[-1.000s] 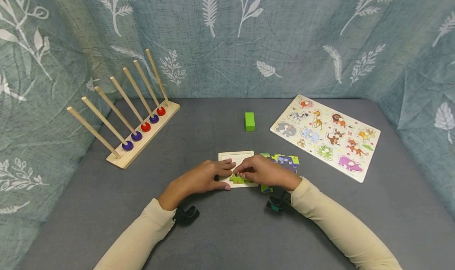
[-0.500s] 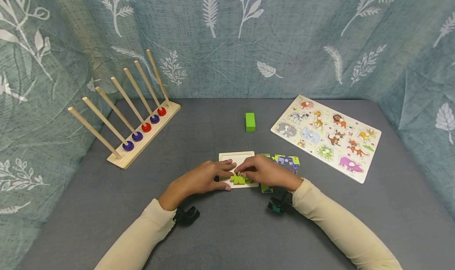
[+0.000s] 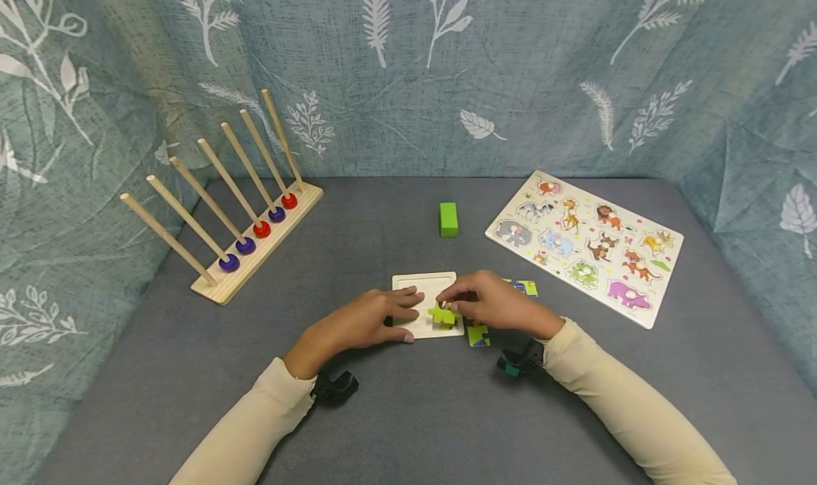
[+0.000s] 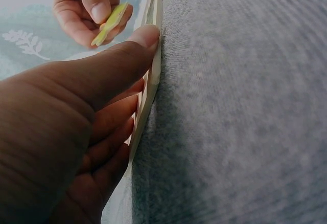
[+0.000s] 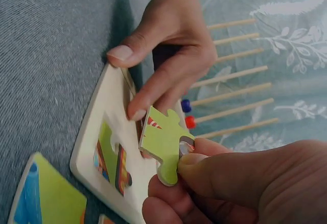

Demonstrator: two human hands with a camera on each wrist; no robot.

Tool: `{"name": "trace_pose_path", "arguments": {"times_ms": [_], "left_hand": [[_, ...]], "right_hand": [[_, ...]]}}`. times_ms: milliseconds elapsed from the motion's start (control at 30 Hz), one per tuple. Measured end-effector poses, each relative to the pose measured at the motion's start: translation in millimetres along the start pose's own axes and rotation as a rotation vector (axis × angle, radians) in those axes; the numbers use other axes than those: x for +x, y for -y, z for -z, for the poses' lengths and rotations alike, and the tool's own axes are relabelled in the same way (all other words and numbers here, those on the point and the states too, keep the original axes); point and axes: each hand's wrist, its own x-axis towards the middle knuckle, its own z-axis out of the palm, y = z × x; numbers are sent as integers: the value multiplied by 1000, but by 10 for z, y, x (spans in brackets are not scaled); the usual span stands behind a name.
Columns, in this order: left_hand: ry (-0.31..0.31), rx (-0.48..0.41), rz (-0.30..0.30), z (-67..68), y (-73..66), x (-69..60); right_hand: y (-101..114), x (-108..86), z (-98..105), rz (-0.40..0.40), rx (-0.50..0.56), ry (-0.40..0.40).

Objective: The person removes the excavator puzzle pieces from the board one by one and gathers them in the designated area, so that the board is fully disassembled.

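A small wooden puzzle tray (image 3: 430,284) lies on the table before me. My left hand (image 3: 364,320) rests on its left side with fingers spread, thumb (image 4: 145,37) at the near edge. Over the tray's right part, my right hand (image 3: 498,302) pinches a lime-green jigsaw piece (image 5: 166,139) between thumb and fingers. That piece is tilted and raised off the tray. Another jigsaw piece (image 5: 107,142) with green and striped print lies in a tray corner in the right wrist view. Loose pieces, such as a green-and-blue one (image 3: 479,336), lie right of the tray, partly hidden by my right hand.
A wooden peg stand (image 3: 255,247) with red and blue beads stands at the left. Beyond the tray is a green block (image 3: 449,219). An animal peg puzzle board (image 3: 587,247) lies at the right. A patterned curtain (image 3: 408,116) hangs behind the grey table.
My right hand has shifted right with the green jigsaw piece, which has come up off the tray and tilted. My left hand has stayed in place on the tray.
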Motion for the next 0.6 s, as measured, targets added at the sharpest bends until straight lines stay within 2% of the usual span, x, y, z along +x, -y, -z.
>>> {"name": "trace_pose_path", "arguments": {"times_ms": [600], "left_hand": [[9, -2, 11, 1, -16, 3]], "right_hand": [[-123, -280, 173, 17, 11, -7]]}}
